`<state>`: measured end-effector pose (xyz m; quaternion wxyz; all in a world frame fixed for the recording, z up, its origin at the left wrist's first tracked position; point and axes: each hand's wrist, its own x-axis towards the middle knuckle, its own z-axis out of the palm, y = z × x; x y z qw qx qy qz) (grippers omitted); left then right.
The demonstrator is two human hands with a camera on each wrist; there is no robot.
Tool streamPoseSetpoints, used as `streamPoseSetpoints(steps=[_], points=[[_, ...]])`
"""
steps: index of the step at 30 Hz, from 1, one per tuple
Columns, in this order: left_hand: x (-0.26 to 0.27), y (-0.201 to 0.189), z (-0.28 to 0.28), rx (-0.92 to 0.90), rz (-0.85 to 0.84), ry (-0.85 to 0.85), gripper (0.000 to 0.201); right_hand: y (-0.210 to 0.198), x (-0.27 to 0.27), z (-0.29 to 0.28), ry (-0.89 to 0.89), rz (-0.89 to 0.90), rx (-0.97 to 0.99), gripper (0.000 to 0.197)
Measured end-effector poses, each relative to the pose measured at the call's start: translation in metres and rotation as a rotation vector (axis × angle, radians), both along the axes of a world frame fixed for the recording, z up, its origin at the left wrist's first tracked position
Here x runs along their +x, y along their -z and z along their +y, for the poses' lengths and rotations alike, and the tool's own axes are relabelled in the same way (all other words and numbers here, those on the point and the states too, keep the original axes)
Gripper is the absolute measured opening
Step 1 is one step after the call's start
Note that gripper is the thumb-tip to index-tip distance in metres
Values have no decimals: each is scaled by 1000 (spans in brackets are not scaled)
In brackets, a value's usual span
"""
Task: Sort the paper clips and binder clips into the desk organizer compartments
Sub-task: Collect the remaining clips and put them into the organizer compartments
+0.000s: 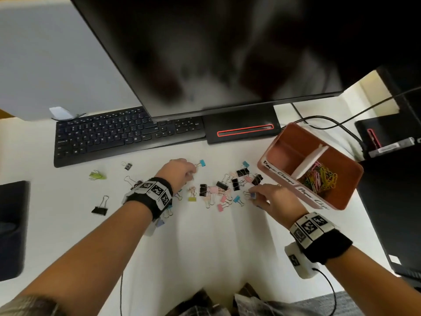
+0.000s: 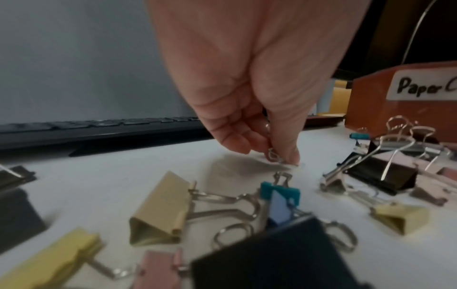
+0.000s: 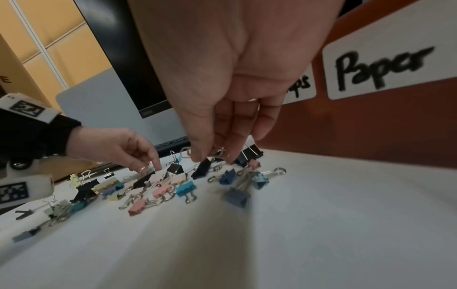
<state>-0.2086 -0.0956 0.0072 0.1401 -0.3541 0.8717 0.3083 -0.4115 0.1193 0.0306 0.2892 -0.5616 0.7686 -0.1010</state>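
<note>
Several coloured and black binder clips (image 1: 218, 190) lie scattered on the white desk in front of me. My left hand (image 1: 192, 175) pinches a silver wire handle (image 2: 273, 156) of a small clip at desk level; the clip's body is hidden. A teal clip (image 1: 201, 163) lies just beyond its fingers. My right hand (image 1: 251, 195) pinches the wire handles of a dark binder clip (image 3: 202, 168), which hangs just above the desk. To the right stands the brown organizer (image 1: 350, 179). Its near compartment holds coloured paper clips (image 1: 321, 176), and its far compartment (image 1: 289, 151) shows nothing inside.
A black keyboard (image 1: 109, 135) and the monitor base (image 1: 241, 128) sit behind the clips, under a large monitor (image 1: 227, 53). A green paper frog (image 1: 96, 175) and stray black clips (image 1: 100, 207) lie left. A dark computer case (image 1: 391, 190) and cables (image 1: 330, 122) are on the right.
</note>
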Motion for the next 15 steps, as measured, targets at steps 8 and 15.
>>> streamPoseSetpoints(steps=[8, 15], points=[[-15, 5, -2, -24, -48, 15, 14, 21, 10, -24, -40, -43, 168, 43], [-16, 6, 5, -61, -93, -67, 16, 30, 30, -31, -229, -26, 67, 45]])
